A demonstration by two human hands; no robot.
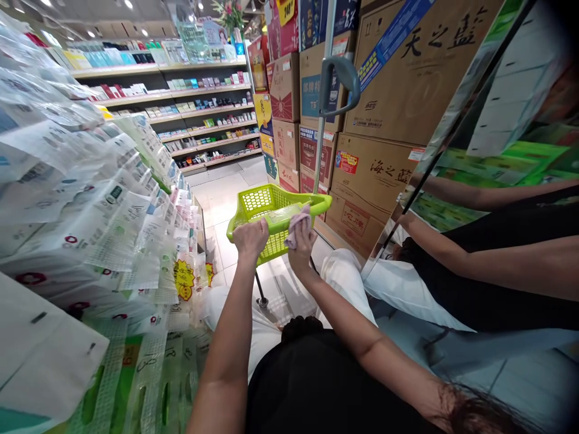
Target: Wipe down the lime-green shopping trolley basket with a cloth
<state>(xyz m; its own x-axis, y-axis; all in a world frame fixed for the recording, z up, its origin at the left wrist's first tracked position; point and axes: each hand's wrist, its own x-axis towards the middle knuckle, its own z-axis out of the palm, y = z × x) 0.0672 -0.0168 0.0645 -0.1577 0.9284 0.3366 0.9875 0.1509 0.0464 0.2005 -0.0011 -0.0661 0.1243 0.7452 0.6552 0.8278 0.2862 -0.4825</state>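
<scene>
Steady green basket (273, 248) by rim (277, 226) gripped in left hand (251, 240); wipe evenly with cloth (298, 228) held, apparently bunched, in right hand (303, 252).

A pale tiled floor (217, 188) runs before me toward stocked shelves (203, 114) at the far end, with stacked cartons (384, 114) walling one side beside a mirror (506, 208). Small lights (145, 32) glow in the grey ceiling (106, 17) overhead.

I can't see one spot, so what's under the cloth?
The green basket shows on both sides of the cloth, which the right hand holds against its rim. The patch directly beneath is covered and can't be seen.
</scene>
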